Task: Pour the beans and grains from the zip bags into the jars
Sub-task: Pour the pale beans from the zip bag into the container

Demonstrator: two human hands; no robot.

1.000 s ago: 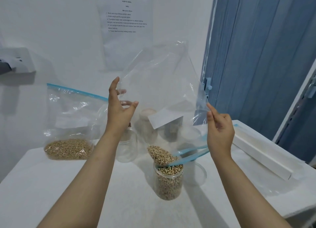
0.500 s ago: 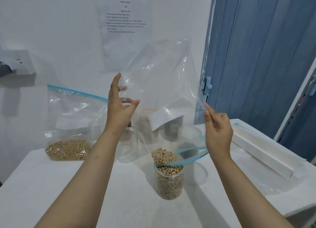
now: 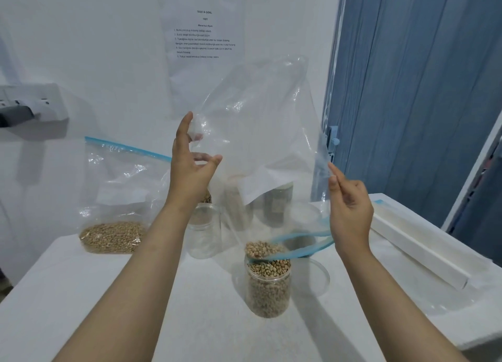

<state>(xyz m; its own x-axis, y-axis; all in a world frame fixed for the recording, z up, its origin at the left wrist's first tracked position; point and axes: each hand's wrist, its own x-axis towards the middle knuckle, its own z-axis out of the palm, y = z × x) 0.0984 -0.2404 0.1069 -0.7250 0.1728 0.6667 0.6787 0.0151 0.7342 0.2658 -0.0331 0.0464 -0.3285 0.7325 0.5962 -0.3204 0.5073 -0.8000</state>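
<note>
While the heap of pale beans at the mouth of the upturned clear plastic zip bag [image 3: 260,144] has shrunk over the last second, the round clear plastic jar [image 3: 267,285] beneath it has filled almost to its rim, so this pour looks nearly done. The left hand [image 3: 190,168] pinches one raised bag corner, its other fingers spread; the right hand [image 3: 350,206] pinches the opposite edge. Only a few speckled beans remain by the blue zip strip, just above the jar on the white table [image 3: 81,293].

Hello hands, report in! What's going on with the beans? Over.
Left hand and right hand both pinch the upturned zip bag. Last beans drop into the nearly full jar. Nothing blocking.
</note>
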